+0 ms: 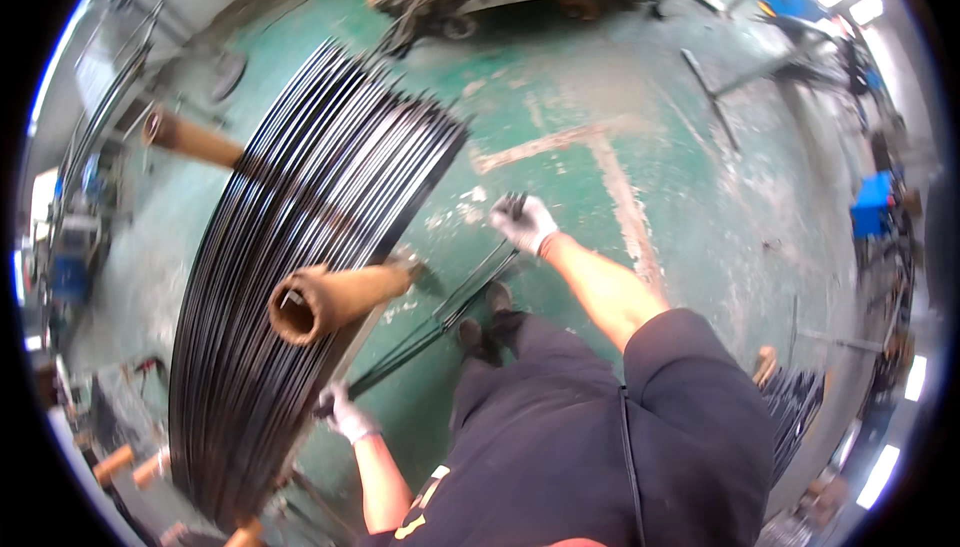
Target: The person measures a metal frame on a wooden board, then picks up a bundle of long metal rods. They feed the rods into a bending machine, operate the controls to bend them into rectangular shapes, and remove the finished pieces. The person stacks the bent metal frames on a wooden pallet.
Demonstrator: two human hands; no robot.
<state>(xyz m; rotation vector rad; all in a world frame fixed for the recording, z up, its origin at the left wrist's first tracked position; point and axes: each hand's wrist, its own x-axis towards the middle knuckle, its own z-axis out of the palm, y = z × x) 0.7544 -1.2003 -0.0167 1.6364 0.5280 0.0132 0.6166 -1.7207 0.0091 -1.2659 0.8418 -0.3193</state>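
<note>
The stack (260, 257) stood beside the held rods (405, 350), spanning left hand (350, 417) to right hand (527, 222), fingers closed around them. Handling this bundle seemed the step; the next move likely called for steady ends.

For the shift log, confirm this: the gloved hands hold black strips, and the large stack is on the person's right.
Wrong side: in the head view, the large stack is on the person's left; the gloved hands do hold black strips.
</note>
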